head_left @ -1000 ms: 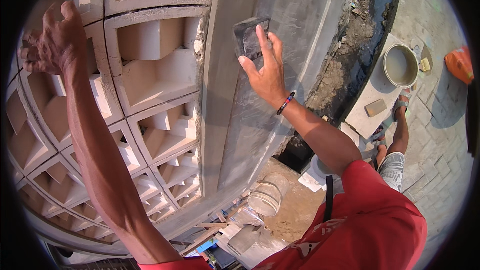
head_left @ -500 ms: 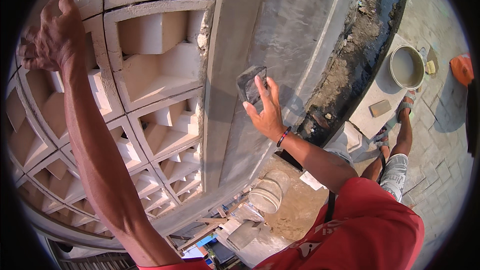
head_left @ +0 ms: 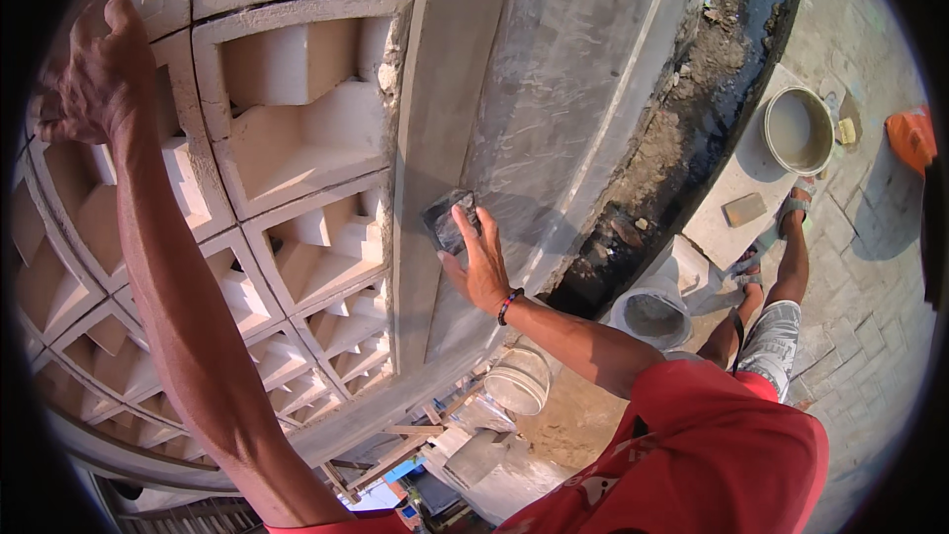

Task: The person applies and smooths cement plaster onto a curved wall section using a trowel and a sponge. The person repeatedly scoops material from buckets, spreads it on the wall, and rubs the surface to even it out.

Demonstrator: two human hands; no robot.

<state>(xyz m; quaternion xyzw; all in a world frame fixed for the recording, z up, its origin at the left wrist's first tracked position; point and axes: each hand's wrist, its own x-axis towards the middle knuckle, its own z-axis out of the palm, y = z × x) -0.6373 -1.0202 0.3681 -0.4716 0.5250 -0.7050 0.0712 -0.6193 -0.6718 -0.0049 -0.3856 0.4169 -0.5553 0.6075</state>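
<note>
A dark grey rectangular pad [head_left: 440, 213] lies flat against the smooth grey plastered band [head_left: 554, 69]. My right hand [head_left: 480, 267] is closed on it, with the fingers stretched over its top. The pad is beside the raised edge strip that runs along the block wall. At the upper left, my left hand [head_left: 104, 79] is hooked on a pale ventilation block [head_left: 292, 148] of the openwork wall, its fingers curled and partly in shadow. The plaster has lighter streaks above the pad.
A trench [head_left: 682, 133] with rubble and dark water runs beside the plaster. Across it stand a bucket of grey liquid [head_left: 767, 148], a small tan block [head_left: 743, 210] and an orange object [head_left: 907, 141]. Another bucket [head_left: 617, 314] stands near my legs; a whitish bucket [head_left: 517, 383] is lower down.
My right hand has slid the pad left and down over the plaster, up to the edge strip. The left hand keeps its hold. The bucket near my legs now shows more fully.
</note>
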